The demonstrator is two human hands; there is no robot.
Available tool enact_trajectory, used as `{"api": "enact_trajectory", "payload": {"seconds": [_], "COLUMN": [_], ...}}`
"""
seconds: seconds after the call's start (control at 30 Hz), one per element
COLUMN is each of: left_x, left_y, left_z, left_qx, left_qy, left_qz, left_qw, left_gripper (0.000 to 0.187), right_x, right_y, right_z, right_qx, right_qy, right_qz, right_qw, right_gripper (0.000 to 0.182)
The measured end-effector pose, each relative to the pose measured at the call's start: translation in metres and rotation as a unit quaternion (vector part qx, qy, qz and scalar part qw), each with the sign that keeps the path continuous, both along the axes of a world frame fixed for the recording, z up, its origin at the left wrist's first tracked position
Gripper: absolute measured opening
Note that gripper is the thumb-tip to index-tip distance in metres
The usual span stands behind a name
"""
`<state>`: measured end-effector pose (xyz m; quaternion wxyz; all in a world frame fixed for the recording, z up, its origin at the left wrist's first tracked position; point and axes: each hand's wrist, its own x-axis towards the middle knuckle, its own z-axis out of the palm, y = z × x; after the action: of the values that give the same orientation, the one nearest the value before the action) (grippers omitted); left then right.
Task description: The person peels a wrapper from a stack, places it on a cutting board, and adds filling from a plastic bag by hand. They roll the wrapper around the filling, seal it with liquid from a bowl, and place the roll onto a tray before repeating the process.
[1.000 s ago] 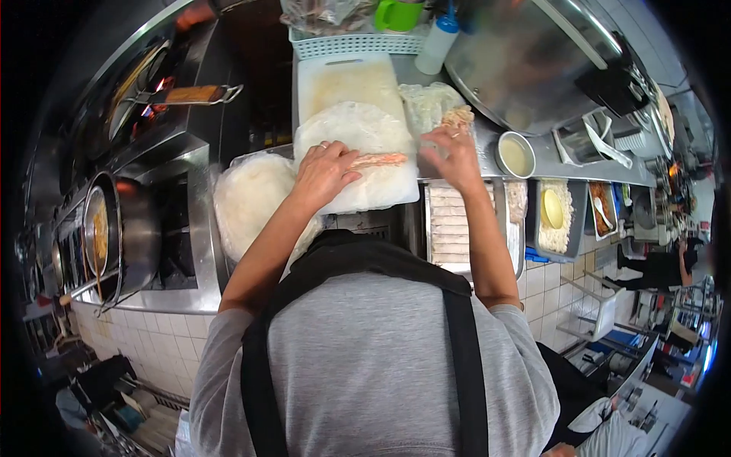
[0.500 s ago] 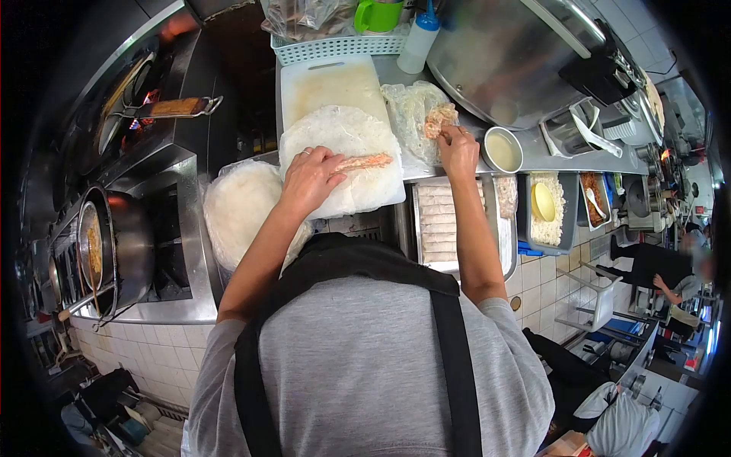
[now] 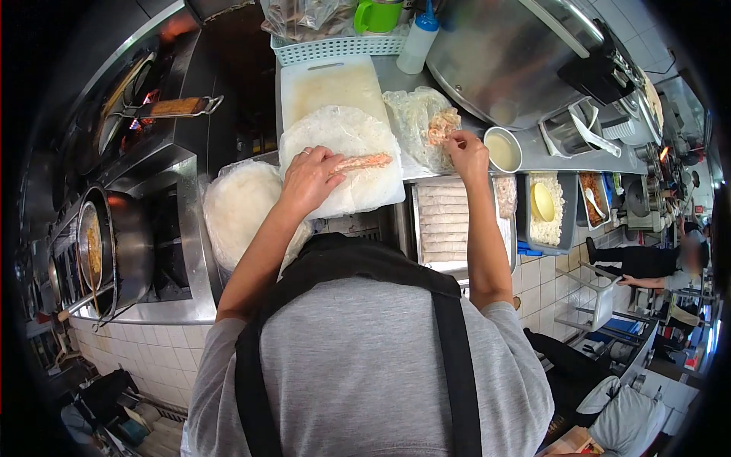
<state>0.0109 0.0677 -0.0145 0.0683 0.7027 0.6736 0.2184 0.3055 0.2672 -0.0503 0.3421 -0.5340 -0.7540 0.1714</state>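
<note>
— Left hand lies flat and open on the rice-paper sheet, which covers the cutting board; beside my fingers is the pink filling strip.

— And the right hand?

— It pinches shrimp pieces in the plastic bag. The sheet looks thin, soft and sticky (I think it tears easily), so I would lift it at the near edge.

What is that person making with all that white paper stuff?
A person in an apron stands at a kitchen counter. Their left hand presses on a round white wrapper lying on a cutting board, next to a strip of orange filling. Their right hand reaches into a plastic bag and pinches more filling. A tray of finished rolls sits just below, and a stack of wrappers waits on the left.
</note>
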Motion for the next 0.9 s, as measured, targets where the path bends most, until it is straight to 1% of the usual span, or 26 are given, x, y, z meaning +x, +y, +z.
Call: {"api": "enact_trajectory", "payload": {"seconds": [0.1, 0.2, 0.3, 0.4, 0.6, 0.7, 0.8, 0.9], "left_x": [0.0, 0.0, 0.0, 0.001, 0.001, 0.001, 0.001, 0.0], "left_y": [0.001, 0.001, 0.0, 0.0, 0.0, 0.0, -0.001, 0.0], "left_z": [0.001, 0.001, 0.002, 0.002, 0.003, 0.004, 0.004, 0.005], "left_qx": [-0.001, -0.003, -0.006, -0.009, -0.013, -0.013, -0.016, -0.019], "left_qy": [-0.003, -0.003, -0.001, 0.001, -0.001, -0.005, -0.006, -0.008], "left_qz": [-0.001, -0.002, 0.0, 0.002, -0.001, -0.005, -0.006, -0.006], "left_qw": [1.0, 1.0, 1.0, 1.0, 1.0, 1.0, 1.0, 1.0], "left_gripper": [0.039, 0.039, 0.039, 0.039, 0.04, 0.041, 0.041, 0.041], "right_x": [-0.004, -0.01, -0.013, -0.014, -0.018, -0.015, -0.014, -0.017], "right_y": [-0.002, -0.005, -0.001, 0.004, 0.006, 0.002, 0.0, -0.007], "right_z": [0.001, -0.003, -0.002, -0.005, -0.011, -0.004, 0.002, 0.006], "right_qx": [-0.016, 0.125, 0.066, 0.049, 0.085, 0.054, 0.011, 0.064], "right_qy": [-0.005, -0.055, -0.075, -0.072, -0.072, -0.057, -0.014, -0.052], "right_qz": [-0.009, -0.019, -0.025, -0.007, -0.001, 0.014, 0.012, 0.029], "right_qw": [1.0, 0.99, 0.995, 0.996, 0.994, 0.997, 1.0, 0.996], "right_gripper": [0.019, 0.021, 0.022, 0.02, 0.014, 0.013, 0.015, 0.016]}}
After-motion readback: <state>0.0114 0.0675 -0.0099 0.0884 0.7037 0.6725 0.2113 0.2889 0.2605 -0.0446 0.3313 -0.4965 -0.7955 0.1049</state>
